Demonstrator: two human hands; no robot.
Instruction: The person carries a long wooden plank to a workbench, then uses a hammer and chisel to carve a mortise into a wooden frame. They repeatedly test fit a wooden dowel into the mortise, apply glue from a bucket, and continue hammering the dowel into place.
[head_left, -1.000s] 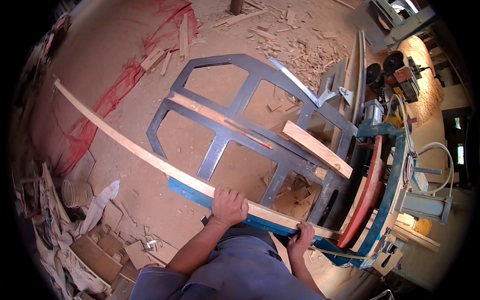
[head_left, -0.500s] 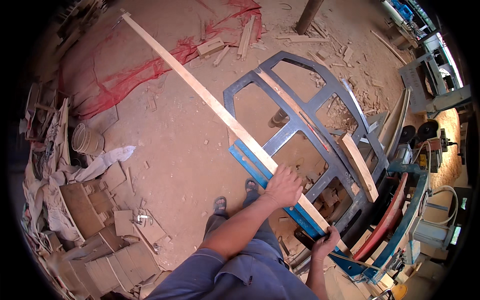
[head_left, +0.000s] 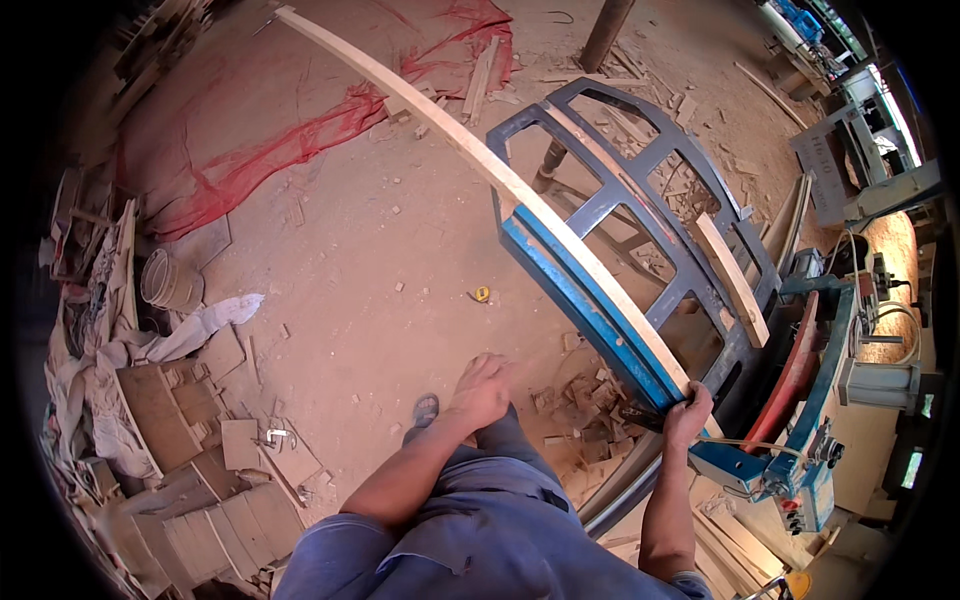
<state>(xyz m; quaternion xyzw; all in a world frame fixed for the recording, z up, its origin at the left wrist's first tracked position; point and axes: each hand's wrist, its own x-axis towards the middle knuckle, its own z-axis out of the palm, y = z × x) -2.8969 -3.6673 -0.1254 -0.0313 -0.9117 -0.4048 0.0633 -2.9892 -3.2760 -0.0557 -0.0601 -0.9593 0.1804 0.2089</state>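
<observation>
A long pale wooden beam [head_left: 600,270] lies diagonally, its far end over a red sheet. Its near stretch runs along a blue metal fence [head_left: 570,287] at the edge of a dark metal frame table [head_left: 650,325]. My right hand [head_left: 688,414] is closed around the beam's near end, thumb on top. Away from the beam, my left hand [head_left: 480,390] hangs above my legs, its fingers loosely bent, with nothing visible in them. On the floor beyond it sits a yellow and black tape measure [head_left: 481,294]. A short wooden block [head_left: 730,282] rests on the frame table.
Right of me stands a blue machine part [head_left: 815,400] with a curved red guard [head_left: 787,385]. Wood offcuts [head_left: 585,405] lie below the table. Cardboard boxes [head_left: 160,420], a bucket [head_left: 172,281] and a metal clamp [head_left: 277,437] are at left. A post [head_left: 607,35] stands far off.
My left hand has let go of the beam and moved left and down toward my body. My right hand still grips the near end. The tape measure has come into sight.
</observation>
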